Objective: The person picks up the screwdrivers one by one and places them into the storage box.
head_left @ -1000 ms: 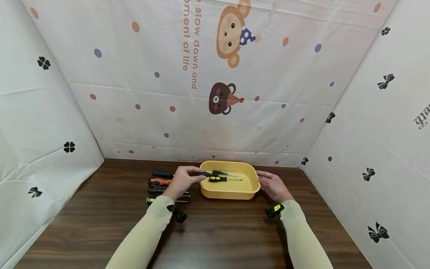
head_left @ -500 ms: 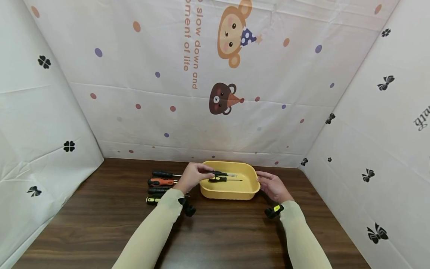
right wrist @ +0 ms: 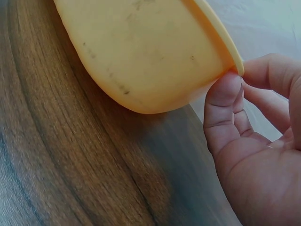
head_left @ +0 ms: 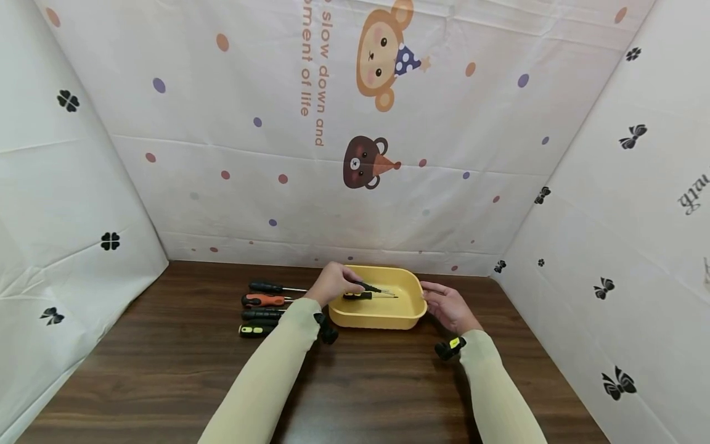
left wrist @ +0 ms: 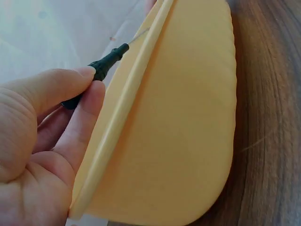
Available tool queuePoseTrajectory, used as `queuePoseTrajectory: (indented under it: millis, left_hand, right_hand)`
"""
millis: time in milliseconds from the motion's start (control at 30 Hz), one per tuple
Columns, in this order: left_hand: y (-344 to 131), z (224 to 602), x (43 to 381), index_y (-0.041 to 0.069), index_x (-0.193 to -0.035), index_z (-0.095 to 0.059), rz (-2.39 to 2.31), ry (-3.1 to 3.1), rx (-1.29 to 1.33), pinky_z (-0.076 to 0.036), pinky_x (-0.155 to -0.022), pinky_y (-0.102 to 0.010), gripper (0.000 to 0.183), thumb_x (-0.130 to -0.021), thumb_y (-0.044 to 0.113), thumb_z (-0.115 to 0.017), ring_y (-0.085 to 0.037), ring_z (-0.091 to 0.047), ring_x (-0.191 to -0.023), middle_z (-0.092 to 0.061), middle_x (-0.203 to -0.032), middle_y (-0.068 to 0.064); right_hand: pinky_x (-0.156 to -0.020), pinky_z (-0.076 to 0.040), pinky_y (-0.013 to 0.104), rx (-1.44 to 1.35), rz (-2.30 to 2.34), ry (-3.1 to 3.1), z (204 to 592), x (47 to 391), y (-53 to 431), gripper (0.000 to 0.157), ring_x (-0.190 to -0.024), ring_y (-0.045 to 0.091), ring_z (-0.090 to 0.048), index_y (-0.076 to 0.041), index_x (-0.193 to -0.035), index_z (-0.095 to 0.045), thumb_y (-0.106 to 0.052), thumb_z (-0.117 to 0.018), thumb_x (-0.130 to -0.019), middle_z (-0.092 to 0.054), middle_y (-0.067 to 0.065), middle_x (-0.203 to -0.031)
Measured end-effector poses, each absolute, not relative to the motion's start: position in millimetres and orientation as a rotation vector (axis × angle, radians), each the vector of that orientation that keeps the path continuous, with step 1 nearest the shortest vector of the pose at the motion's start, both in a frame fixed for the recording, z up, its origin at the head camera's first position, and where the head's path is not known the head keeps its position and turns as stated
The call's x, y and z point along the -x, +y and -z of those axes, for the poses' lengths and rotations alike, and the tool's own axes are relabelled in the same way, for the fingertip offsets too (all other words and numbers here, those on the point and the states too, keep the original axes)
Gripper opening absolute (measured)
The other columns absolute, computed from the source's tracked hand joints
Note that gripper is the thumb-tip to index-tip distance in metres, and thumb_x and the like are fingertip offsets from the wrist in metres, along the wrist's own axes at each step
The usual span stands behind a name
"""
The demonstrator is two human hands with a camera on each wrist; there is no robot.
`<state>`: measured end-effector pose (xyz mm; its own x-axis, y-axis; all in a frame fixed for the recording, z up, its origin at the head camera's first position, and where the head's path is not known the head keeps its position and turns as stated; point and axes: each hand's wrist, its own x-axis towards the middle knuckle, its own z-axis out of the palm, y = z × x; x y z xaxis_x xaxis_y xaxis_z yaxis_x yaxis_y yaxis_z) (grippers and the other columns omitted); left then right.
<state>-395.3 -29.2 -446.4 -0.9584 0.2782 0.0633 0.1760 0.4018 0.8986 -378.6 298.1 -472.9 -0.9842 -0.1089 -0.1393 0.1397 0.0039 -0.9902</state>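
Observation:
My left hand (head_left: 334, 282) pinches the handle of a black screwdriver (left wrist: 110, 63) between thumb and fingers. In the head view this screwdriver lies over the yellow box (head_left: 377, 322), its thin shaft pointing right and tilting down inside. A second screwdriver (head_left: 357, 296), with a black handle, rests in the box beneath it. At the box's right end, my right hand (head_left: 450, 310) pinches the rim between thumb and finger, as the right wrist view shows. My left fingers partly hide the box's left end. Whether the held screwdriver's tip touches the box floor, I cannot tell.
Left of the box, several screwdrivers lie in a column on the brown wooden table (head_left: 377, 394): a black one (head_left: 267, 287), an orange-and-black one (head_left: 262, 300), another black one (head_left: 261, 314), and a black-and-yellow one (head_left: 254, 331). Printed cloth walls (head_left: 266, 197) enclose the back and sides.
My left hand has moved right with the black screwdriver, farther over the box, and the shaft now slants downward. My right hand has kept its place at the rim.

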Motion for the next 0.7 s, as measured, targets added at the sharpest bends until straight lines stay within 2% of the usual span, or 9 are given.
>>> queuePoseTrajectory:
  millis: [167, 300, 400, 533, 700]
  left_hand:
    - [-20, 444, 398, 0.011, -0.092, -0.083, -1.528, 2.607, -0.389, -0.060, -0.075, -0.038, 0.013, -0.080, 0.011, -0.089, -0.015, -0.069, -0.080, -0.078, -0.093, -0.004]
    - [-14, 443, 399, 0.006, -0.091, -0.082, -1.499, 2.602, -0.397, -0.061, -0.075, -0.041, 0.014, -0.079, 0.007, -0.088, -0.017, -0.070, -0.077, -0.078, -0.090, -0.006]
    - [-11, 445, 401, 0.007, -0.088, -0.082, -1.474, 2.602, -0.386, -0.062, -0.074, -0.042, 0.013, -0.078, 0.005, -0.088, -0.017, -0.070, -0.075, -0.077, -0.088, -0.005]
    - [-8, 449, 403, 0.011, -0.083, -0.082, -1.395, 2.645, -0.370, -0.060, -0.068, -0.035, 0.011, -0.077, 0.005, -0.089, -0.016, -0.069, -0.072, -0.077, -0.085, -0.003]
    - [-4, 448, 401, 0.010, -0.079, -0.080, -1.300, 2.704, -0.388, -0.057, -0.065, -0.031, 0.010, -0.078, 0.002, -0.086, -0.017, -0.067, -0.071, -0.077, -0.089, -0.004]
  right_hand:
    - [-0.082, -0.061, 0.030, -0.033, 2.096, 2.098, 473, 379, 297, 0.051, -0.097, 0.016, -0.072, 0.005, -0.149, -0.047, -0.005, -0.061, -0.101, -0.071, 0.014, -0.125]
    - [-0.081, -0.061, 0.029, -0.052, 2.099, 2.101, 473, 378, 298, 0.050, -0.096, 0.016, -0.072, 0.005, -0.149, -0.048, -0.004, -0.061, -0.101, -0.071, 0.014, -0.124]
    - [-0.080, -0.061, 0.029, -0.047, 2.103, 2.095, 473, 378, 299, 0.051, -0.096, 0.016, -0.072, 0.006, -0.149, -0.047, -0.004, -0.061, -0.101, -0.071, 0.014, -0.124]
    - [-0.079, -0.060, 0.027, -0.015, 2.108, 2.088, 474, 379, 300, 0.052, -0.095, 0.014, -0.072, 0.007, -0.149, -0.046, -0.004, -0.062, -0.101, -0.072, 0.012, -0.121]
    - [-0.077, -0.060, 0.026, 0.014, 2.104, 2.089, 473, 378, 300, 0.052, -0.093, 0.014, -0.072, 0.009, -0.150, -0.044, -0.004, -0.061, -0.102, -0.072, 0.013, -0.121]
